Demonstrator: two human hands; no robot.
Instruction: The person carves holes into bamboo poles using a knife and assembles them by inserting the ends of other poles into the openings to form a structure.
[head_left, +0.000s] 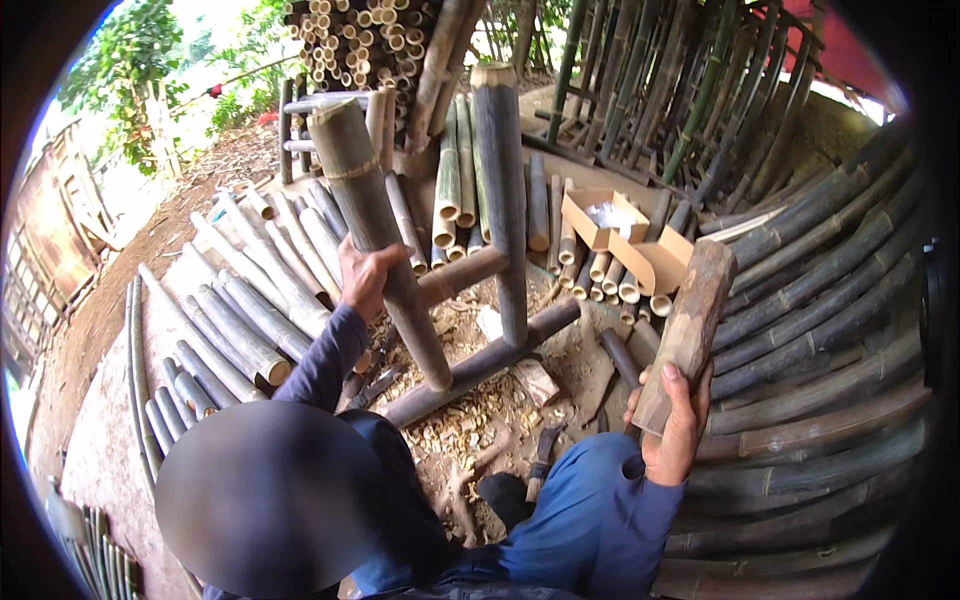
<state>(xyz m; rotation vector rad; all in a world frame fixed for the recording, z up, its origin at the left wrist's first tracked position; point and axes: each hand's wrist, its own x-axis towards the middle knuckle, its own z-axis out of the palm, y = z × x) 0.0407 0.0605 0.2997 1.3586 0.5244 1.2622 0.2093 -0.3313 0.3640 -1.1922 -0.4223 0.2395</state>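
A bamboo frame stands in front of me: a thick left post (365, 205), a dark right post (497, 160), a short crossbar (462, 277) between them and a bottom bar (548, 328) on the ground. The posts' lower ends meet the bottom bar. My left hand (370, 275) is closed round the left post, about midway up. Off to the right, my right hand (672, 425) grips a heavy squared wooden block (692, 335) by its lower end. The block is raised and tilted, apart from the frame.
Wood chips (465, 415) and a wooden-handled tool (541, 465) lie between my legs. Cut bamboo lengths (255, 310) cover the left ground, and long dark poles (800, 370) line the right. Beyond the frame sit an open cardboard box (590, 230) and stacked bamboo tubes (365, 45).
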